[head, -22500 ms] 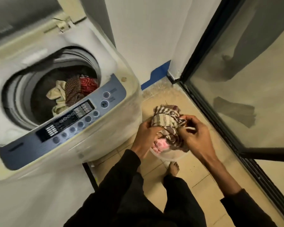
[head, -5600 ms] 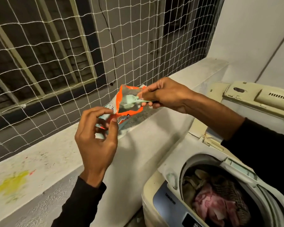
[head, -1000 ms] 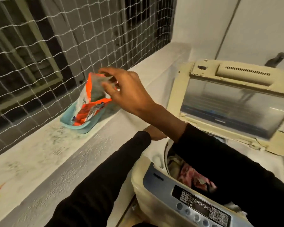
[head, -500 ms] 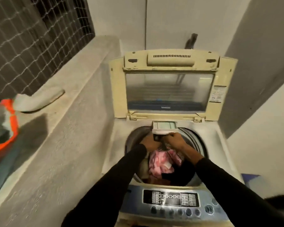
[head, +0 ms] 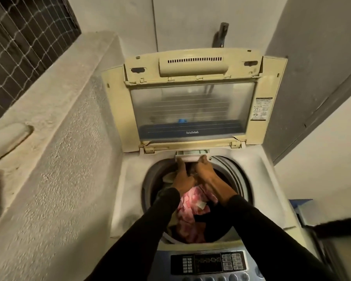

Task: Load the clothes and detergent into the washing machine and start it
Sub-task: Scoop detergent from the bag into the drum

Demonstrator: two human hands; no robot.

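- Head view: a top-loading washing machine [head: 128, 191] fills the middle of the frame, its lid [head: 193, 102] standing upright at the back with the clear window facing the camera.
- The drum opening sits in the lower middle and holds clothes [head: 190, 211]: a pink patterned piece on top, darker cloth to its right, pale cloth at its left edge.
- At the back rim of the opening, just under the lid hinge, a small pale detergent drawer [head: 192, 156] sticks out a little toward the drum.
- Both arms, in black sleeves, reach up from the bottom of the frame over the clothes to that drawer.
- The left hand [head: 182, 176] has its fingers stretched forward, the tips touching the drawer's front edge at its left end.
- The right hand [head: 205, 171] lies just beside it, its fingers reaching the drawer's front at the right end; whether they curl under the edge or only press on it cannot be told.
- The control panel [head: 209, 263], with a dark display and a row of round buttons, runs along the bottom edge of the frame.
- A rough concrete ledge [head: 55, 122] rises along the left side, with window netting [head: 24, 33] in the upper left corner.
- A tap [head: 221, 35] juts from the wall above the lid.
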